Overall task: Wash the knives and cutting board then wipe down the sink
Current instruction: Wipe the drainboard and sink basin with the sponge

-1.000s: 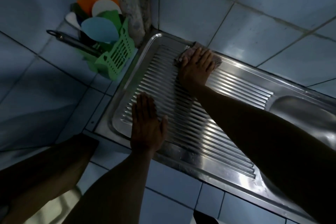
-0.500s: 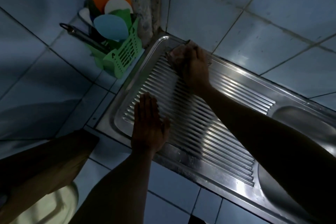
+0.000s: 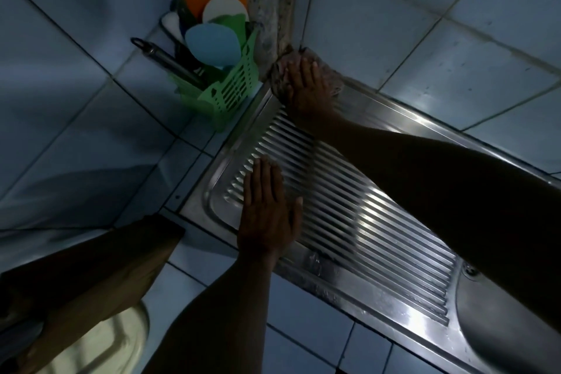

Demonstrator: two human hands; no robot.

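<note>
Right hand: right hand [image 3: 306,85] lies flat with straight fingers, pressing a crumpled pale cloth [image 3: 280,79] on the far corner of the sink.
Left hand: left hand [image 3: 267,212] is spread flat, palm down, on the ridged part near the front edge.
Sink: shiny stainless steel sink with ridged draining board [image 3: 379,237] is set in blue tiles.
Beside: green slotted plastic basket [image 3: 233,91] holds coloured utensils, just beside the sink corner.

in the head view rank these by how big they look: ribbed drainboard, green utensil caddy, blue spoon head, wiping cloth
1. ribbed drainboard, by far the largest
2. green utensil caddy
3. blue spoon head and wiping cloth: unsure, since the right hand covers much of the cloth
</note>
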